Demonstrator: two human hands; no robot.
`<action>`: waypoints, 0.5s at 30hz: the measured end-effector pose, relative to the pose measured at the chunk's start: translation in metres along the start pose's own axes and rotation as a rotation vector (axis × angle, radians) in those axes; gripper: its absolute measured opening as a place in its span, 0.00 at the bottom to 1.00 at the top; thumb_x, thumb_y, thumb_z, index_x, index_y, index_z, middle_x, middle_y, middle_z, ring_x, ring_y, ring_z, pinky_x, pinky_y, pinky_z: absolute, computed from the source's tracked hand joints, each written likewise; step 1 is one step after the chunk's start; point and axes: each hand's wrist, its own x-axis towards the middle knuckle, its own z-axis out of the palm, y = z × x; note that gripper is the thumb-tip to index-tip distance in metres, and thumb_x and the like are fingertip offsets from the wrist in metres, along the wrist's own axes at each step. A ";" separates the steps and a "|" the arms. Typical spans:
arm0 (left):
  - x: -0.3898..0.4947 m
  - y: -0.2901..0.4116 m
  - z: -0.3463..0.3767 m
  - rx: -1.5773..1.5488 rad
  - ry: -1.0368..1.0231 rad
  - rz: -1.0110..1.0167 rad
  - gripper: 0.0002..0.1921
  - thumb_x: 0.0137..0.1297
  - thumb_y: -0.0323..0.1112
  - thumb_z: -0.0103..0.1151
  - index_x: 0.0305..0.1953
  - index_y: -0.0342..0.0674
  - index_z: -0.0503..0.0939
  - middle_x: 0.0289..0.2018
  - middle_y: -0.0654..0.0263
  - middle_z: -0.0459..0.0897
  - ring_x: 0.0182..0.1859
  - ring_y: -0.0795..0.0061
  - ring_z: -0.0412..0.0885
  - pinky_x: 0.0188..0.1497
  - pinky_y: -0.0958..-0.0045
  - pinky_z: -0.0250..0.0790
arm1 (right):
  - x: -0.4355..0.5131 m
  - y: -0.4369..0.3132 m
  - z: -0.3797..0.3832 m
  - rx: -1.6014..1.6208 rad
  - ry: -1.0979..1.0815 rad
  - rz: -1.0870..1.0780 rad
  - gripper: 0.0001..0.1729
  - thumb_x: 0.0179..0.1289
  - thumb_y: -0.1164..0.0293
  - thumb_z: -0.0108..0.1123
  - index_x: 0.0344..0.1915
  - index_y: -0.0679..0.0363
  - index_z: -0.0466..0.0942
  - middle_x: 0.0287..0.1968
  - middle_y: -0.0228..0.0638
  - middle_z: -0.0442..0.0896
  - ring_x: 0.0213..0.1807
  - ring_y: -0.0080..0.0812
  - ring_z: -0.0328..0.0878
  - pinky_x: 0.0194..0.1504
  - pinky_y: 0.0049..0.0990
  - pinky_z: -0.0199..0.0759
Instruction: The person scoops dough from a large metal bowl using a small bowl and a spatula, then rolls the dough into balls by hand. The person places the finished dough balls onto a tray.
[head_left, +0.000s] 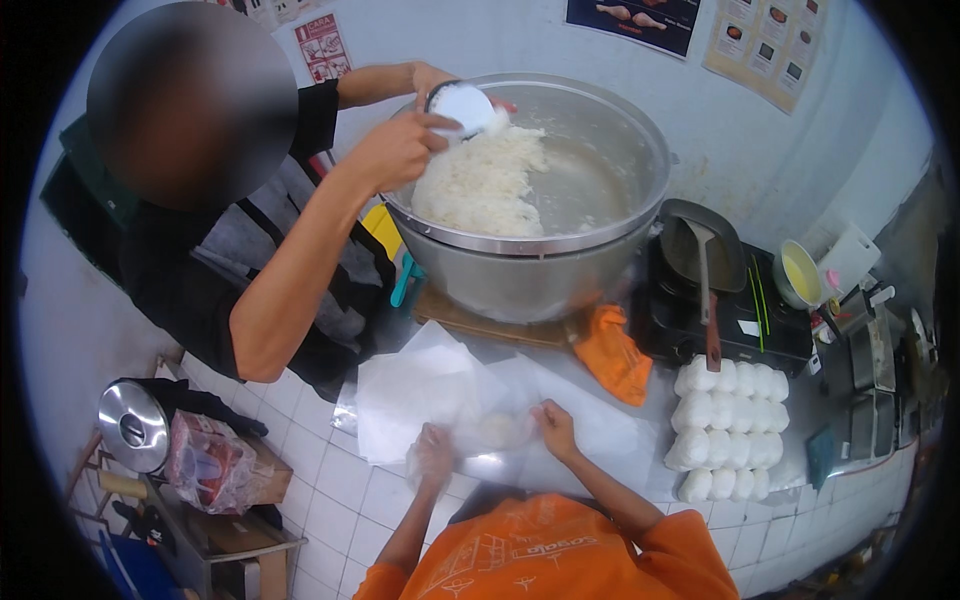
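Both my hands are over the near edge of a metal table, at white sheets of wrapping paper. My left hand (432, 455) is by the paper stack (409, 382), its fingers curled; a clear plastic film or glove seems to be around it. My right hand (553, 429) has thumb and fingers pinched at the edge of a paper sheet (611, 420). Between them a small pale mound, apparently rice (499, 430), rests on the paper. Behind stands a large metal pot (525, 277) with cooked rice (480, 187) inside.
At the left a co-worker (300, 292) holds a white bowl (466, 109) over the pot. White wrapped bundles (727, 427) stand in rows at the right. An orange cloth (615, 356) lies before the pot. A stove (780, 337) bears a square pan (701, 247) and a spatula (705, 277).
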 end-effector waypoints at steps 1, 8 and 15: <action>0.003 -0.001 0.005 0.003 0.054 -0.017 0.14 0.72 0.44 0.49 0.38 0.38 0.71 0.32 0.51 0.77 0.37 0.50 0.75 0.44 0.58 0.68 | 0.000 -0.002 0.005 -0.094 0.056 -0.066 0.08 0.70 0.72 0.58 0.32 0.63 0.75 0.23 0.37 0.72 0.27 0.20 0.69 0.32 0.27 0.67; -0.005 0.023 -0.006 0.271 0.090 -0.033 0.14 0.71 0.43 0.52 0.36 0.36 0.70 0.31 0.47 0.81 0.37 0.43 0.80 0.40 0.51 0.69 | -0.019 0.004 -0.008 -0.454 0.032 -0.012 0.12 0.64 0.67 0.61 0.31 0.66 0.74 0.26 0.48 0.79 0.29 0.47 0.79 0.32 0.37 0.69; -0.009 0.051 -0.018 0.436 0.122 0.203 0.13 0.69 0.41 0.53 0.31 0.38 0.74 0.34 0.51 0.84 0.40 0.48 0.82 0.40 0.49 0.69 | -0.037 0.027 -0.021 -0.386 -0.082 0.191 0.15 0.58 0.64 0.66 0.29 0.65 0.74 0.27 0.48 0.80 0.30 0.44 0.80 0.34 0.38 0.71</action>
